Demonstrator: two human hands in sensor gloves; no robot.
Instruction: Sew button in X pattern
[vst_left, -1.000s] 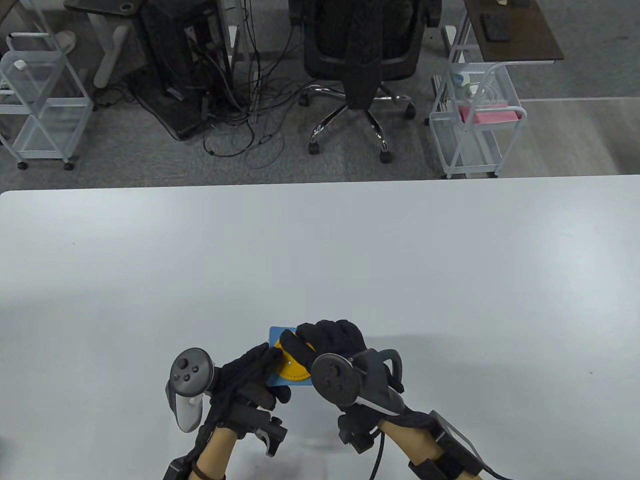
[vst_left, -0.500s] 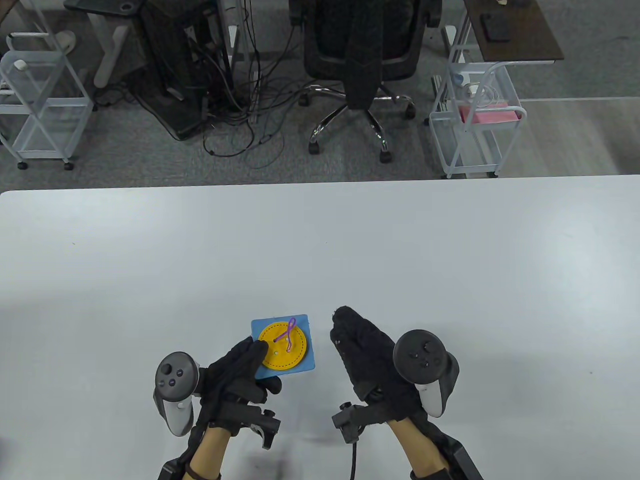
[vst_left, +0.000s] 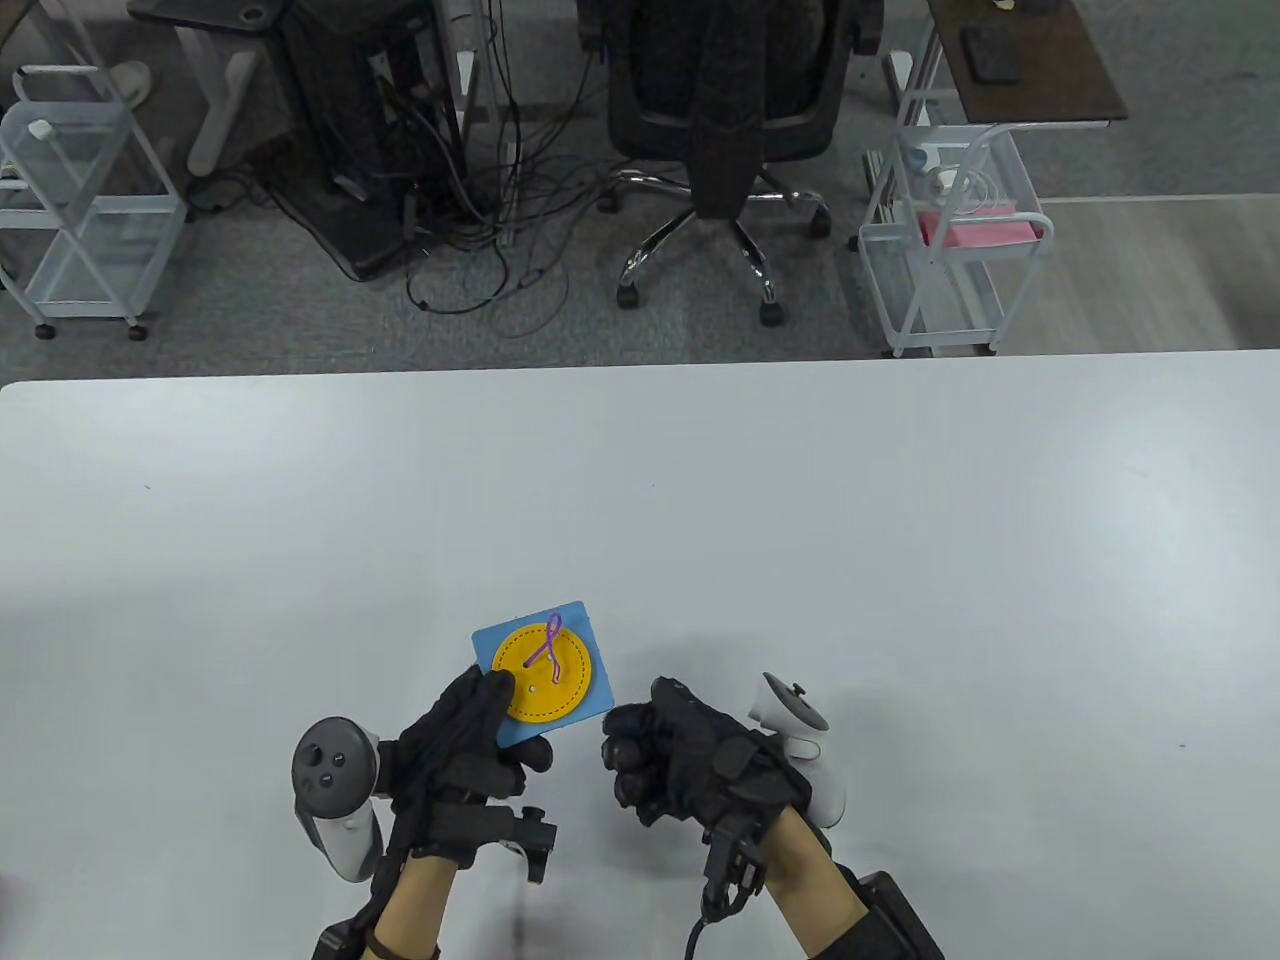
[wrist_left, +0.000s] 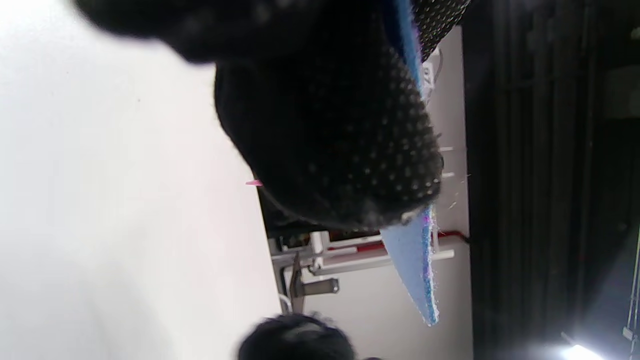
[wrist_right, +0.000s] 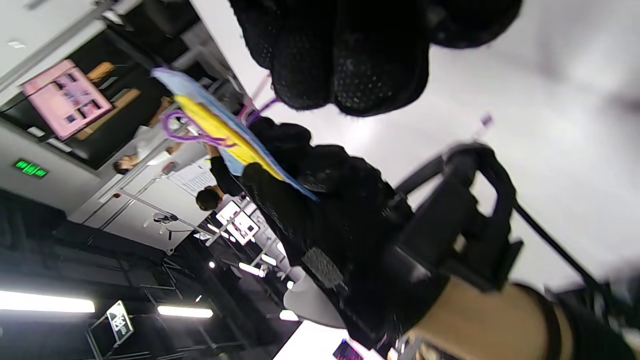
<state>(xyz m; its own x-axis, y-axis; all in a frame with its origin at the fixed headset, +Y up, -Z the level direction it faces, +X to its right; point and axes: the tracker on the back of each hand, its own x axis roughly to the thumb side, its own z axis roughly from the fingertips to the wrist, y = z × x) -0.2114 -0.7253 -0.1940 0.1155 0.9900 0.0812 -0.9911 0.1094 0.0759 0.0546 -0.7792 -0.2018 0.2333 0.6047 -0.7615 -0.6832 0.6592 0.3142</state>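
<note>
Button (vst_left: 545, 675), a yellow disc on a blue felt square (vst_left: 580, 625) with purple thread (vst_left: 547, 645) looped through it, sits pinched at its 7 o'clock corner by the left hand (vst_left: 455, 735) above the tabletop (vst_left: 800, 520). At the button's 4 o'clock, just beside it, the right hand (vst_left: 680, 750) is clenched, holding nothing visible.

Matt felt button (vst_left: 545, 675), glossy table (vst_left: 800, 520)

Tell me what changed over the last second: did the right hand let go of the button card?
Yes. The right hand came off the card and pulled back toward the person; it now hangs beside the card with fingers curled, and whether it pinches the thread cannot be told. The card shifted slightly left. The left hand still grips its near-left corner, and the purple thread still loops through the yellow button.
</note>
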